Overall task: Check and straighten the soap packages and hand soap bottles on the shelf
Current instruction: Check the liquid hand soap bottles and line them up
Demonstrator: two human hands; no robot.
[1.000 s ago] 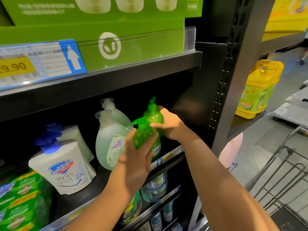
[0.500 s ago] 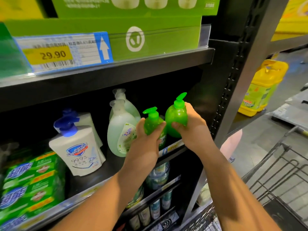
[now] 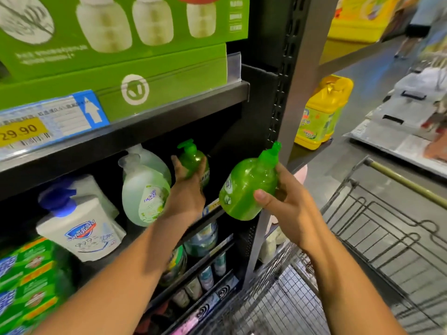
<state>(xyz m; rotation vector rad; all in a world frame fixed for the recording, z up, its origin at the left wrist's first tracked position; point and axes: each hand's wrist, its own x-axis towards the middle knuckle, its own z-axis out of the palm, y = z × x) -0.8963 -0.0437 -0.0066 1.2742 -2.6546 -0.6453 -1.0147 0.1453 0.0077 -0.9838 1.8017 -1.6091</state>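
Right now one green hand soap bottle [image 3: 246, 187] is off the shelf, held in the air in front of the dark upright post [image 3: 297, 76], tilted with its pump toward the upper right. The right hand [image 3: 290, 209] grips it from the side and below, thumb laid across the front of the body, the other fingers curled behind it. A second green bottle [image 3: 193, 158] stands inside the shelf bay [image 3: 169, 110], roughly upright. The left hand [image 3: 187, 189] is wrapped round its body, with the pump showing above the fingers. Just left of it stand two pale green pump bottles [image 3: 145, 189], one behind the other, then a white bottle with a blue pump [image 3: 79, 228]. Green soap packages [image 3: 26, 281] are stacked at the far left. A wire cart [image 3: 377, 238] sits to the right.
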